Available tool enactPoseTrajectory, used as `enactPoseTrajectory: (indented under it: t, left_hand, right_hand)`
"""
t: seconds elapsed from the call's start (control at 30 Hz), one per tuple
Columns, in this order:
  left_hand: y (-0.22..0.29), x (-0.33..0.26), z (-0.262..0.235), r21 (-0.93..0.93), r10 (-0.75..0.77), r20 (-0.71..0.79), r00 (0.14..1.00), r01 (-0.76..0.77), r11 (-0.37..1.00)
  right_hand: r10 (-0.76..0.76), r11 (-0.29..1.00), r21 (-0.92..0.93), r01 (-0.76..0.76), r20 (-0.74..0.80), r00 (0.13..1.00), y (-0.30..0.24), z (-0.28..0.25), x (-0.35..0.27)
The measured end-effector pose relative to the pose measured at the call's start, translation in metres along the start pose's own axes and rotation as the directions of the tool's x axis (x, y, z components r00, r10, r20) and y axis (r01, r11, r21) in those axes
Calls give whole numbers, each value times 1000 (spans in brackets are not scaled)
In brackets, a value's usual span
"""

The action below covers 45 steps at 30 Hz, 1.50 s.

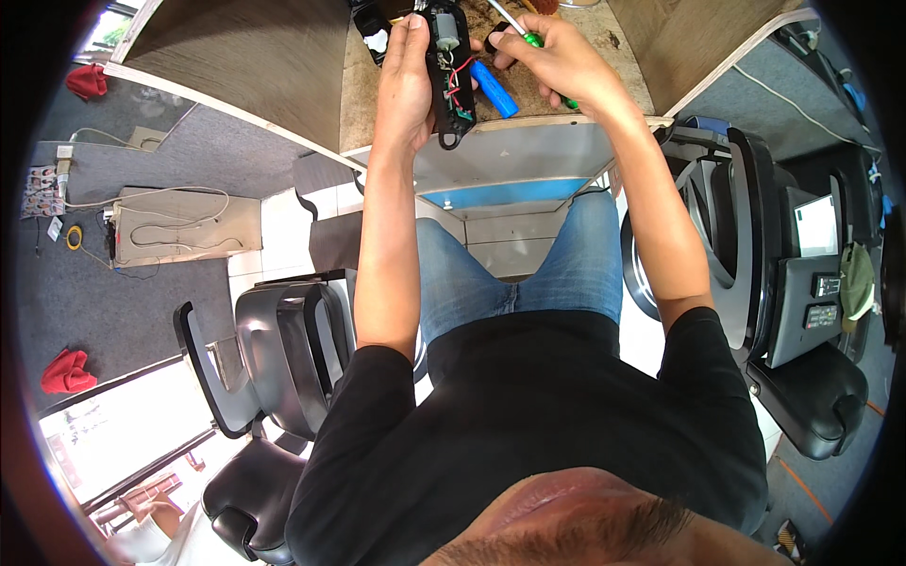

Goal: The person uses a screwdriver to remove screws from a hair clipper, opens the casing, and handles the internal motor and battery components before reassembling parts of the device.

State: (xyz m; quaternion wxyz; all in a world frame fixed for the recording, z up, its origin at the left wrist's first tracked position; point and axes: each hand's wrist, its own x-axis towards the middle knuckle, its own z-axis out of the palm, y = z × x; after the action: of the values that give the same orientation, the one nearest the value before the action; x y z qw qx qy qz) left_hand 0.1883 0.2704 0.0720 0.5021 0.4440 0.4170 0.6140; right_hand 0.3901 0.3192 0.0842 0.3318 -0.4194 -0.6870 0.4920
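My left hand (406, 80) is closed around the side of an opened black hair clipper (453, 118), keeping it at the top of the view over the worktop. Inside its long housing sit a silver motor (446, 30), red wires (458, 79) and a bit of green circuit board. A blue cylindrical battery (495, 91) lies outside the housing, just right of it. My right hand (557, 61) grips a screwdriver (531, 40) with a green handle; its shaft points up and left. A small dark part (493, 40), not clear in kind, is by the right fingertips.
Wooden side panels (241, 66) flank the worn worktop (618, 90). Black parts (376, 40) lie left of the clipper. Black salon chairs (283, 330) stand on both sides. At left, a cable lies over a wooden board (189, 226), and a red cloth (69, 371) is farther down.
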Motion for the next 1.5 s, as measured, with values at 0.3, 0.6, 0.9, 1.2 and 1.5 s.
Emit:
enactPoseTrajectory:
  t: [0.3, 0.6, 0.9, 1.2, 1.5]
  left_hand:
    - [1, -4, 5, 86, 13, -84, 996, -5, 996]
    - [3, -3, 2, 121, 34, -88, 996, -23, 992]
    - [2, -3, 7, 250, 6, -65, 998, 11, 968]
    - [3, -1, 13, 230, 36, -57, 998, -22, 973]
    - [-2, 3, 10, 277, 63, -71, 995, -41, 960]
  right_hand:
    - [-551, 820, -258, 511, -114, 827, 9, 14, 7]
    - [-614, 751, -344, 563, -53, 787, 6, 11, 7]
    - [-680, 628, -519, 580, -5, 733, 15, 3, 10]
    - [-755, 533, -653, 538, -80, 650, 14, 10, 6]
    - [-726, 540, -691, 481, -92, 682, 15, 12, 3]
